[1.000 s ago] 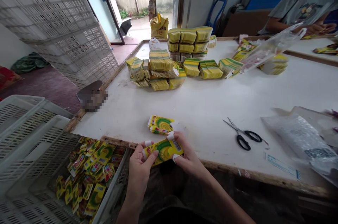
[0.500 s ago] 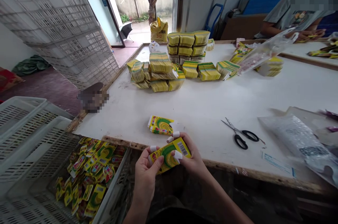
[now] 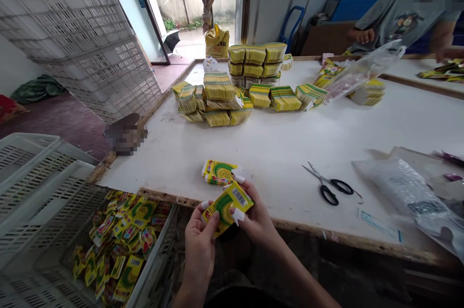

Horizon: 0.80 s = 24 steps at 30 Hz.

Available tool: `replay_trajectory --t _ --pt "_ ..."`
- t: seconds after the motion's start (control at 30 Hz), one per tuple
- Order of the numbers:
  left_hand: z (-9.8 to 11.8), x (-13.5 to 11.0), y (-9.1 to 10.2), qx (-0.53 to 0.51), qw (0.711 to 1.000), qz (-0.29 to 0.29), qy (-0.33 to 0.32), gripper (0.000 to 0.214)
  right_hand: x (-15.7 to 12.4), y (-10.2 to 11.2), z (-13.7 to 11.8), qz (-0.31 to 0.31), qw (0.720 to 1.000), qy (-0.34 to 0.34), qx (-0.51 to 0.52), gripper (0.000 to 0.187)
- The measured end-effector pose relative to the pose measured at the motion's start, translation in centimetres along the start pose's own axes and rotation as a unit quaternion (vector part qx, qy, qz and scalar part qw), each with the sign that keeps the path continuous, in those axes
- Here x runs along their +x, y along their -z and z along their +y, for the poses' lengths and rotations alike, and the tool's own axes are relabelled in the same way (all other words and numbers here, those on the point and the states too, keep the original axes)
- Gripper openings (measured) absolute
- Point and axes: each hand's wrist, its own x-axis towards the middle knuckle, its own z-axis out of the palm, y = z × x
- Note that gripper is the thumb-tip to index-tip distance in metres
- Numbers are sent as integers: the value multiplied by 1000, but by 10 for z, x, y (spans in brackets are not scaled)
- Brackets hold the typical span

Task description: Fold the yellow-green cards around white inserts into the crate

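A flat yellow-and-green printed carton (image 3: 226, 205) with a barcode is held between my two hands, just over the table's front edge. My left hand (image 3: 201, 230) grips its left end, thumb on the printed face. At the right end, my right hand (image 3: 255, 213) is closed on it, the thumb near the barcode. White tape wraps several of my fingertips. Just beyond my hands, a small stack of similar cartons (image 3: 218, 171) lies on the white table (image 3: 275, 148).
Black-handled scissors (image 3: 328, 186) and a bubble-wrap bag (image 3: 409, 187) lie to the right. Bundled cartons (image 3: 219, 86) stand farther back. At lower left, a plastic crate (image 3: 152, 257) holds many printed packs (image 3: 126, 235). A co-worker (image 3: 402, 18) is at the far right.
The carton has tilted, its right end rising slightly, while both hands keep hold of it. The co-worker's hands have moved apart, one toward the packs at the right.
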Motion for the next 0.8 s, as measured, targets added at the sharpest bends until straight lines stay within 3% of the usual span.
replay_trajectory --t 0.13,0.23,0.37,0.53,0.8 --pt "0 2 0 3 1000 8 -24 55 1 4 5 -5 998 32 -46 61" --pt "-2 3 1 19 999 10 -32 54 -1 5 12 60 992 59 -96 49" --pt "-8 5 3 26 999 15 -31 52 0 1 19 131 984 61 -102 47" --pt "-9 6 6 26 999 18 -26 54 4 -1 13 108 989 37 -96 43" --pt "-8 1 9 42 998 20 -33 55 -4 -8 13 89 975 77 -191 50"
